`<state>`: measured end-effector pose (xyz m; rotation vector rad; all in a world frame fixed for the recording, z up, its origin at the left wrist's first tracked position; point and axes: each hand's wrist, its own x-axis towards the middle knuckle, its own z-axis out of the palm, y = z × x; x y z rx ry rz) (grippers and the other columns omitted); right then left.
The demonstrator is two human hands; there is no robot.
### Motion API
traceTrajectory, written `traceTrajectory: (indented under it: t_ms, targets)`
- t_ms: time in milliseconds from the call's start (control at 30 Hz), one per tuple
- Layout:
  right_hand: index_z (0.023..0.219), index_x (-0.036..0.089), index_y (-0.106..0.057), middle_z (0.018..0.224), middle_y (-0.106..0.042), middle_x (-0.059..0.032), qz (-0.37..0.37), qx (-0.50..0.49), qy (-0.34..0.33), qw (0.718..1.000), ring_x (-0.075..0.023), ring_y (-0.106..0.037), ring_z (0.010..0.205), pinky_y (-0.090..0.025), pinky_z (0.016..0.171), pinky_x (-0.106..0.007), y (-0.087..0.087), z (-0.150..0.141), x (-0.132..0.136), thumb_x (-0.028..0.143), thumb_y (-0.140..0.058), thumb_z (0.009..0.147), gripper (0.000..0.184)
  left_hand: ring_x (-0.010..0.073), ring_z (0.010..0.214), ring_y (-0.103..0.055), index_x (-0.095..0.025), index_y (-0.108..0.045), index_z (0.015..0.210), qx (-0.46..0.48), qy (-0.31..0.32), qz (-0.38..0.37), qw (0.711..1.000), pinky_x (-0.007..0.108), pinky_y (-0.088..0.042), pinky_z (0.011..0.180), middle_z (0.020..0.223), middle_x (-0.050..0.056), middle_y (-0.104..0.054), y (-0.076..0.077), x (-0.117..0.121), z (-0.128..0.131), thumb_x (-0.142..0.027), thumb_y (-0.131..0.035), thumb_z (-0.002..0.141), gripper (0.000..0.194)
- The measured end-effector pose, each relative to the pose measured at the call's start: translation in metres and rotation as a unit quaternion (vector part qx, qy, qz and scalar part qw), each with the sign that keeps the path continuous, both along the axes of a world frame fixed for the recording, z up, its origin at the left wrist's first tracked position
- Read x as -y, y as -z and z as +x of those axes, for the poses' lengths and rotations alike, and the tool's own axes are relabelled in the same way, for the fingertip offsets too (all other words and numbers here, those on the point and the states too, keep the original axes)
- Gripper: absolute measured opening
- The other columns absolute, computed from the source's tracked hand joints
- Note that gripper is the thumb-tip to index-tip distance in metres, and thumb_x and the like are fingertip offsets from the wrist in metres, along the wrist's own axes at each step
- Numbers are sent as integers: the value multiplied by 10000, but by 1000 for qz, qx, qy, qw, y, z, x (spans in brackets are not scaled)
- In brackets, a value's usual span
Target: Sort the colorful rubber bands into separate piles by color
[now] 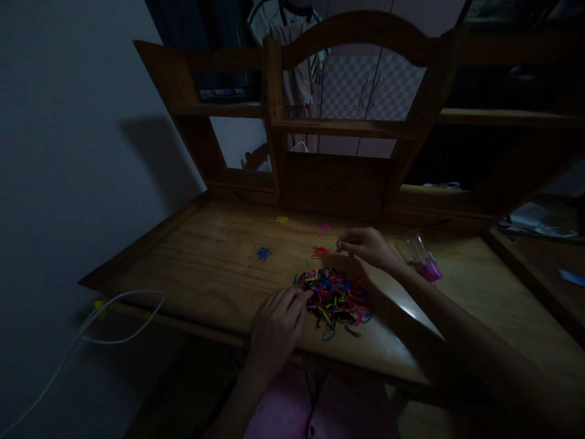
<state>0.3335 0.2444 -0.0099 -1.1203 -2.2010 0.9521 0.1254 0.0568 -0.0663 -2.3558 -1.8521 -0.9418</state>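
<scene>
A heap of multicoloured small elastic bands [336,296] lies near the table's front edge. My left hand [281,317] rests palm down at the heap's left side, its fingers stretched toward the bands and the fingertips touching them. Beyond the heap, my right hand [365,245] is held above the table with thumb and forefinger pinched together; anything between them is too small to name. Just left of those fingertips is a little group of red bands [319,252]. Separate groups of pink bands [323,228], yellow bands [282,219] and blue bands [264,253] lie farther back and to the left.
A clear plastic bottle with a pink cap [429,270] lies on its side right of my right forearm. Wooden shelving [338,177] rises along the table's back edge. A white cable [123,294] loops over the left front edge. The room is dim.
</scene>
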Motion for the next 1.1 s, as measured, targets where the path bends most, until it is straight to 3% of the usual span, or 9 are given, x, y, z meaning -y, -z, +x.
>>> traceTrajectory:
  t_ms: [133, 267, 467, 633, 767, 933, 1100]
  targets:
    - [932, 157, -734, 891, -738, -85, 107, 116, 84, 984, -168, -676, 735, -473, 641, -222, 0, -29, -34, 231, -561, 848, 205, 201, 984, -587, -239, -596, 1184, -4, -2, 10, 1000, 364, -487, 883, 1037, 52, -640, 0, 0, 0, -100, -499, 919, 315]
    - [929, 181, -754, 939, -733, -117, 134, 155, 141, 969, -239, -665, 917, -452, 748, -265, 4, -55, -53, 216, -591, 817, 201, 207, 974, -589, -242, -593, 1190, -12, -1, 13, 1000, 373, -487, 876, 1036, 52, -641, 1, -1, 0, -119, -501, 924, 308]
    - [928, 165, -752, 936, -725, -155, 148, 174, 198, 953, -253, -667, 912, -442, 721, -269, 7, -64, -55, 321, -512, 890, 288, 208, 964, -588, -243, -597, 1177, -12, -4, 10, 1000, 374, -492, 862, 1035, 47, -647, 3, -1, -1, -132, -497, 929, 289]
    - [955, 172, -735, 892, -731, -98, 168, 134, 182, 960, -215, -668, 822, -435, 661, -255, -9, -35, -32, 355, -441, 931, 347, 217, 978, -586, -246, -594, 1177, -13, -2, -2, 1000, 396, -486, 877, 1048, 45, -645, 4, 0, -1, -117, -510, 915, 304]
    - [913, 165, -720, 762, -706, -52, 171, 60, 109, 977, -177, -635, 650, -414, 566, -252, -16, 4, 5, 402, -439, 944, 369, 216, 970, -593, -246, -596, 1172, -8, -1, 0, 1000, 390, -496, 861, 1036, 48, -644, 3, 0, 0, -113, -507, 915, 302]
    - [946, 171, -704, 816, -701, -67, 171, 15, 91, 981, -188, -620, 685, -424, 582, -273, -2, 43, 49, 396, -481, 944, 316, 209, 964, -597, -242, -598, 1168, -2, 0, 14, 1000, 379, -504, 861, 1027, 49, -649, 2, -1, 1, -102, -501, 913, 306]
    - [936, 188, -682, 799, -677, -59, 168, 29, 96, 981, -174, -570, 631, -383, 550, -281, 11, 54, 62, 361, -489, 945, 260, 209, 969, -593, -252, -604, 1167, -4, -2, 8, 1000, 373, -503, 871, 1033, 49, -644, 2, -1, 1, -112, -500, 916, 306]
